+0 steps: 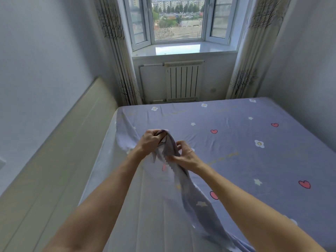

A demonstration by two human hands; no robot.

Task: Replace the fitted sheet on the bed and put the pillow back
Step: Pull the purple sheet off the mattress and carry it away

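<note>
A lilac fitted sheet printed with hearts, stars and flowers covers most of the bed. Its near-left part is pulled up and bunched, showing its pale underside and the bare white mattress below. My left hand is closed around the top of the bunched edge, lifted above the mattress. My right hand pinches the same fold just below and to the right. No pillow is in view.
A beige headboard runs along the left wall beside the mattress. Beyond the bed's far edge stand a white radiator and a bay window with patterned curtains on both sides. A wall closes the right side.
</note>
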